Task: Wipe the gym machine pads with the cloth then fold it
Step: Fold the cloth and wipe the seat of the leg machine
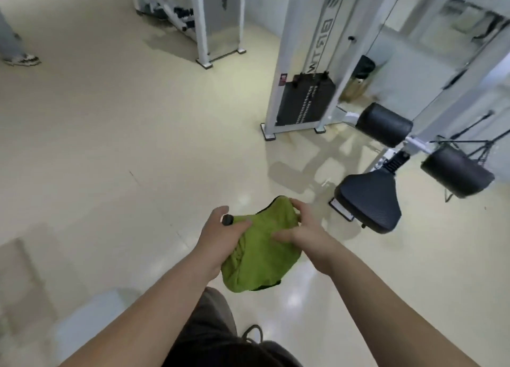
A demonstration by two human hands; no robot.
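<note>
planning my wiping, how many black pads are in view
3: seat lowest, left roller above it, right roller near the picture's edge. Others may be hidden.

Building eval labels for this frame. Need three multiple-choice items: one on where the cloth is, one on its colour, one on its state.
1. Where is the cloth?
A. Draped on a rack
B. Held between the left hand and the right hand
C. In a bucket

2. What colour is the cloth?
A. White
B. Blue
C. Lime green

3. What state is the cloth in?
A. Bunched up
B. Spread out flat
C. Folded into a neat square

Answers:
1 B: both hands grip it in mid-air, in front of the person.
2 C: it is bright lime green with a thin dark trim at the edge.
3 A: it hangs as a crumpled bundle between the hands, with no clean fold showing.
</note>
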